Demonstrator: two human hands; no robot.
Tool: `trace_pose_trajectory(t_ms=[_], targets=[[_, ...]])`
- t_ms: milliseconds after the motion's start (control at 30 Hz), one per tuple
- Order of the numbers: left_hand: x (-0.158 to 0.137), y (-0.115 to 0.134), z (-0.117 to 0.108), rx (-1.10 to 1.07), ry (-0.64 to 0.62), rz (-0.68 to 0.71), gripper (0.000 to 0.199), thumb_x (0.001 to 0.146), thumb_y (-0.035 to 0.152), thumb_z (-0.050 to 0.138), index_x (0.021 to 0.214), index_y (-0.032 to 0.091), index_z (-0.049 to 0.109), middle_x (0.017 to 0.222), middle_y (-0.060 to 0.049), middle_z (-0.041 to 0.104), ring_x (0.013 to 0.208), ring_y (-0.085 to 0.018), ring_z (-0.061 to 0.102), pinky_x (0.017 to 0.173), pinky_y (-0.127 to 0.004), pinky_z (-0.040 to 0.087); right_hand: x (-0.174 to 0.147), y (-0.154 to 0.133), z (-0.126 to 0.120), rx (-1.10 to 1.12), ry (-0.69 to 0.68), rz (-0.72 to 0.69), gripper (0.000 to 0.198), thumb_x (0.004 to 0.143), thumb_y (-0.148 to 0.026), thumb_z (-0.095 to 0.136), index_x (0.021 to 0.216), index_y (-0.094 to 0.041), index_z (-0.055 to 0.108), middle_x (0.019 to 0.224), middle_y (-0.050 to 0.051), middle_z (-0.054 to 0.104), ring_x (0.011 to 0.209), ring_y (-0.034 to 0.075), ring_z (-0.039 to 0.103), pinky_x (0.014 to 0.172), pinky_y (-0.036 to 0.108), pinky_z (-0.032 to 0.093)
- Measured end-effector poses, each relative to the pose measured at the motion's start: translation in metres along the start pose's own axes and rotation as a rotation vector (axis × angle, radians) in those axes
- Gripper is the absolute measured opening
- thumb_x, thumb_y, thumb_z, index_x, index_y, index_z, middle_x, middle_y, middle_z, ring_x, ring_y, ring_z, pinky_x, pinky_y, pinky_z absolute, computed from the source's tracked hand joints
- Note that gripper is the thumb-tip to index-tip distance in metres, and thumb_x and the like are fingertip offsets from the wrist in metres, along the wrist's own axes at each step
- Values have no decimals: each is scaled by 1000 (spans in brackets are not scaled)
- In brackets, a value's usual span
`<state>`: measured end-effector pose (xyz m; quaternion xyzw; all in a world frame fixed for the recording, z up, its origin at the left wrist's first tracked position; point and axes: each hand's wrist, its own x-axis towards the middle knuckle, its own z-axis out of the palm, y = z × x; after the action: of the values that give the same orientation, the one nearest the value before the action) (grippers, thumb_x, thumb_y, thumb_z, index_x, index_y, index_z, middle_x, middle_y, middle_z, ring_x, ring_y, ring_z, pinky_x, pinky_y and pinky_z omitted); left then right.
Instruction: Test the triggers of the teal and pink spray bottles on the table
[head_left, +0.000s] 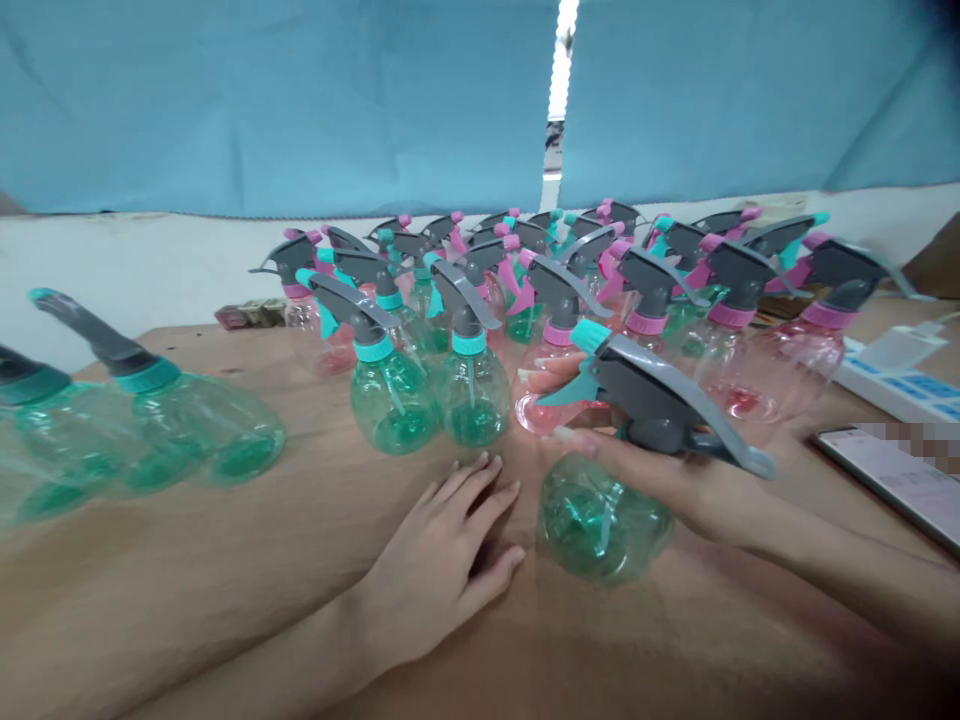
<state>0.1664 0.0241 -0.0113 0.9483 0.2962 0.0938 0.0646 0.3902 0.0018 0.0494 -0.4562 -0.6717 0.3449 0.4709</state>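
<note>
Our right hand [664, 475] was closed around the neck of a green spray bottle [604, 525], thumb on the near side and fingers beyond, just under the spray head [645, 390]. The bottle was in front of us, right of our left hand [442, 550], which lay palm down on the table [247, 580], its fingers loosely spread and pinching nothing. We could not tell whether the bottle's base was touching the wood.

If that neck grip slackened, the smooth, rounded body could have swung or dropped. A sideways bump could have tipped the pink bottles [739, 370] close behind, since they stood crowded under long, top-heavy spray heads. A careless sweep of our right forearm might have nudged the phone [892, 480] beside it.

The bodies looked like thin, glossy, see-through plastic, swelling into squat globes below ribbed collars. The spray head was matt grey with a pale curved lever and a teal nozzle. The table showed faint wood grain, and behind everything hung a softly creased blue cloth [300, 100].
</note>
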Motion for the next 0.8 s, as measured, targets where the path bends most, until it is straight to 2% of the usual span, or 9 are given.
trace_pose_trajectory(t_ms=[267, 367, 433, 500, 633, 800], targets=[[0, 0, -1, -2, 1, -4, 47, 94, 37, 51, 136, 16, 45, 144, -12, 44, 134, -27, 36, 107, -45, 34, 1, 0, -2, -16, 0, -43, 36, 83, -32, 65, 118, -31, 57, 101, -2, 69, 85, 11, 67, 81, 23, 55], [0, 0, -1, -7, 6, -1, 44, 95, 36, 50, 135, 18, 47, 144, -11, 44, 134, -28, 36, 106, -46, 35, -1, 4, -6, -56, 51, -41, 22, 81, -35, 67, 102, -29, 65, 100, -2, 69, 84, 11, 67, 75, 21, 56], [0, 0, -1, -7, 9, 7, 43, 95, 36, 50, 134, 19, 48, 144, -11, 44, 134, -28, 36, 106, -46, 35, -3, 6, -9, -93, 71, -26, 12, 80, -35, 67, 90, -28, 68, 95, -2, 70, 88, 14, 67, 77, 23, 56], [0, 0, -1, -1, 5, 10, 43, 95, 36, 50, 134, 18, 48, 145, -11, 43, 135, -28, 35, 107, -47, 34, -4, 6, -10, -112, 81, -16, 9, 81, -32, 67, 89, -29, 69, 93, -3, 71, 89, 15, 68, 79, 25, 56], [0, 0, -2, 5, 2, 5, 43, 94, 35, 51, 134, 18, 48, 144, -11, 43, 135, -27, 35, 107, -46, 35, -4, -2, -8, -60, 83, -21, 10, 80, -25, 67, 89, -31, 68, 86, -5, 71, 75, 14, 69, 70, 26, 57], [0, -1, -2, 5, 13, 15, 42, 95, 36, 50, 133, 19, 49, 144, -11, 43, 135, -28, 35, 106, -47, 35, -6, -3, -9, -115, 87, -21, 3, 78, -31, 68, 81, -30, 68, 80, -4, 71, 69, 18, 68, 64, 33, 58]])
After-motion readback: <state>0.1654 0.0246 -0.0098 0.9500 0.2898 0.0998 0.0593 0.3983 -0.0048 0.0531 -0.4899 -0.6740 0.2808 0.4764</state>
